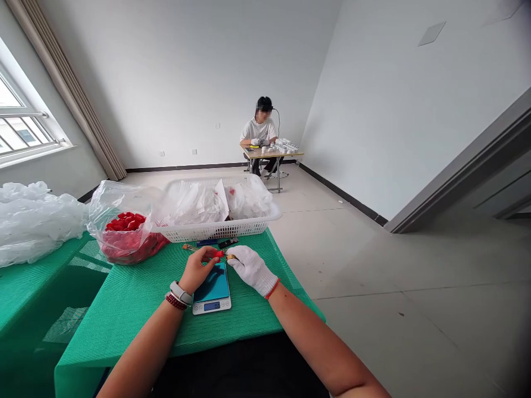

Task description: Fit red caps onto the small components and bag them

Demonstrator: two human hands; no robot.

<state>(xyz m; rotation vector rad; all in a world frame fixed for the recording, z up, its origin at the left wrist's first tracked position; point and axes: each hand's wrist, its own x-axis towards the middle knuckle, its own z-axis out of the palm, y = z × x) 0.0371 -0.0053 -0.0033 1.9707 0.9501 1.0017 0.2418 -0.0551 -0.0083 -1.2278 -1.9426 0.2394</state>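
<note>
From my remote seat I have both hands drawn together near the middle of the view. The left hand (196, 270) is bare, with a watch on its wrist, and narrows to a pinch on the red end of a small red-capped piece (218, 254). The right hand (251, 271), in a white knit glove, pinches the gold end. I can't tell exactly what the piece is at this size. It sits just above the far edge of the digital scale (211, 292), not resting on it, and the scale's readout is too small to read. The scale stands on a green mesh mat (244, 323).

I judge a light, steady fingertip pinch best here, with the wrists low and clear of the scale's blue top.

At 12 o'clock, just past my hands, lies a thin orange-and-gold stick (188, 248), and beyond it is a white plastic basket (219, 232) of clear bags. A clear bag of red pieces (108, 200) sits at 10 o'clock. Far off at 12 o'clock, a co-worker (259, 130) sits at a small table.
</note>
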